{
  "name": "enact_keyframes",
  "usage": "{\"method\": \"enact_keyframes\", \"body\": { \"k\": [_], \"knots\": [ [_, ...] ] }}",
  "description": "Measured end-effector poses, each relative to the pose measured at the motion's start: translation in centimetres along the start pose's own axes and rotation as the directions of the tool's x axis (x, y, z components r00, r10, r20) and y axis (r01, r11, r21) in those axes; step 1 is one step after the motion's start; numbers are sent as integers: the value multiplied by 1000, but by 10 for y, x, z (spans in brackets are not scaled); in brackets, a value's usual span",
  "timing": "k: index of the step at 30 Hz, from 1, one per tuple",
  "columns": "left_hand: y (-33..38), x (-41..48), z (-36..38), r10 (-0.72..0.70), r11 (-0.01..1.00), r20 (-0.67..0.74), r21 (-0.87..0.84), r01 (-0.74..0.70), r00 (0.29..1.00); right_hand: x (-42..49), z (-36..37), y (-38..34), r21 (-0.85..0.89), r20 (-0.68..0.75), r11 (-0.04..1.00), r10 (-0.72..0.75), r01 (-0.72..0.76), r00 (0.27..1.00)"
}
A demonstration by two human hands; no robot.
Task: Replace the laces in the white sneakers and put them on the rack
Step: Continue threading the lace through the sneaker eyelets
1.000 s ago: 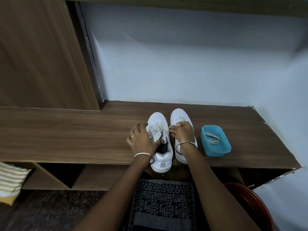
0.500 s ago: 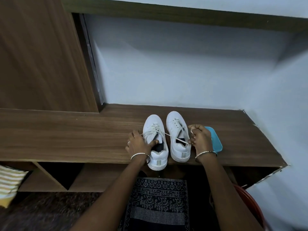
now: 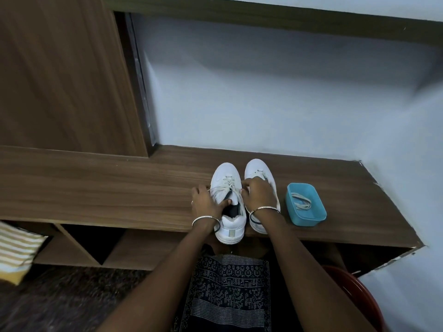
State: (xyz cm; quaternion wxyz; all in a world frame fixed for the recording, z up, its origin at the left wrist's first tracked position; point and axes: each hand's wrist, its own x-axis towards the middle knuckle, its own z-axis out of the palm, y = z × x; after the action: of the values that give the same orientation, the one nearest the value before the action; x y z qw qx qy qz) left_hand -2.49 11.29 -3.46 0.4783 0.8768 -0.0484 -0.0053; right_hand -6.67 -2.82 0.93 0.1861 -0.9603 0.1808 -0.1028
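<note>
Two white sneakers stand side by side, toes pointing away, on the wooden bench top [image 3: 119, 195]. My left hand [image 3: 206, 203] grips the left sneaker [image 3: 229, 200] at its side, thumb tucked into the opening. My right hand [image 3: 257, 195] lies over the right sneaker [image 3: 260, 171] and pinches the lace of the left sneaker [image 3: 229, 185] near its upper eyelets. A teal box [image 3: 305, 209] to the right holds a coiled white lace [image 3: 300, 203].
A pale wall rises right behind the bench, and a tall wooden panel [image 3: 60, 80] stands at the left. Open shelf compartments [image 3: 79, 245] lie below the top. A striped cloth [image 3: 16, 250] is at the far left, a red basin [image 3: 359, 298] at the lower right.
My right hand, which had pulled a lace out to the right over the teal box, has come back left to the left sneaker's eyelets. My left hand stays on that sneaker.
</note>
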Motion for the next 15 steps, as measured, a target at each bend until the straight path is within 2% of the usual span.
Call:
{"method": "enact_keyframes", "body": {
  "k": [5, 8, 10, 13, 15],
  "knots": [
    [1, 3, 2, -17, 1000, -48, -24, 16, 999, 5, 13, -6, 52, 62, 994, 89, -92, 994],
    [2, 4, 3, -35, 997, -65, -66, 31, 997, 1, 12, -4, 87, 10, 990, 114, -115, 993],
    [2, 5, 5, -48, 996, -62, -81, 43, 997, -4, 8, 0, 210, -53, 971, 125, -111, 991],
    [0, 6, 8, -67, 993, -62, -106, 60, 996, -15, -1, 6, 517, -43, 847, 169, -122, 985],
    [0, 4, 10, -70, 990, -64, -129, 62, 996, -24, -11, 9, 733, 21, 657, 235, -175, 972]
  ]
}}
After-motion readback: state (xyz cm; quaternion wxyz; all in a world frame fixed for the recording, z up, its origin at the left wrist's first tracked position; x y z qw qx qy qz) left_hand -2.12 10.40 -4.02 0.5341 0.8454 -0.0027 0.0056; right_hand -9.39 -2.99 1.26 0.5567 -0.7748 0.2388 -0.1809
